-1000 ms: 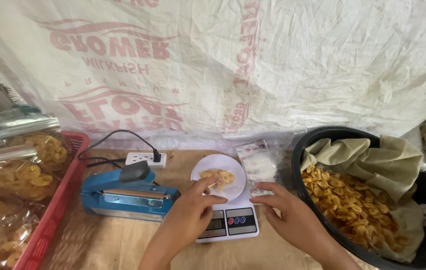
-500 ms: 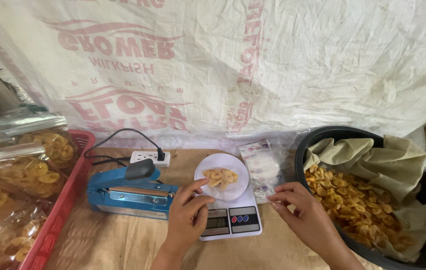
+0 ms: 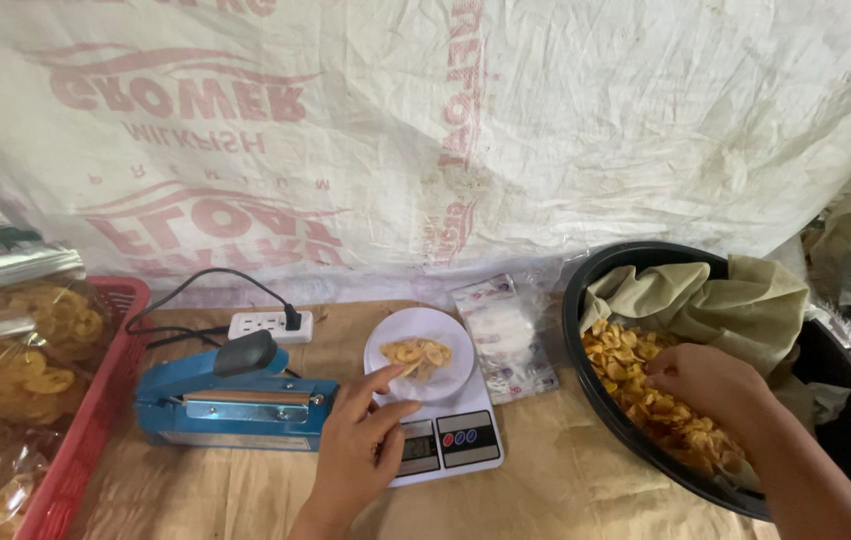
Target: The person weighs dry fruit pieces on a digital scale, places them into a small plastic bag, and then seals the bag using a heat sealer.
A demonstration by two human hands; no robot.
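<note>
A small white kitchen scale [image 3: 451, 440] sits on the brown paper-covered table, with a white plate [image 3: 386, 345] on it holding a few yellow chips [image 3: 418, 353]. My left hand [image 3: 364, 445] rests at the plate's near edge, index finger and thumb extended toward the chips, holding nothing I can see. My right hand [image 3: 708, 385] reaches into the big black basin [image 3: 586, 300] at the right, fingers curled down into the heap of yellow chips [image 3: 646, 395]. Whether it grips any chips is hidden.
A blue heat sealer [image 3: 231, 400] lies left of the scale, its cord running to a white power strip [image 3: 268, 324]. A red crate [image 3: 96, 420] with bagged chips stands at far left. A clear packet [image 3: 506, 335] lies behind the scale. Olive paper [image 3: 706, 300] lines the basin.
My right hand has moved from beside the scale rightward into the basin of chips. My left hand stays at the plate's edge. The view has shifted slightly.
</note>
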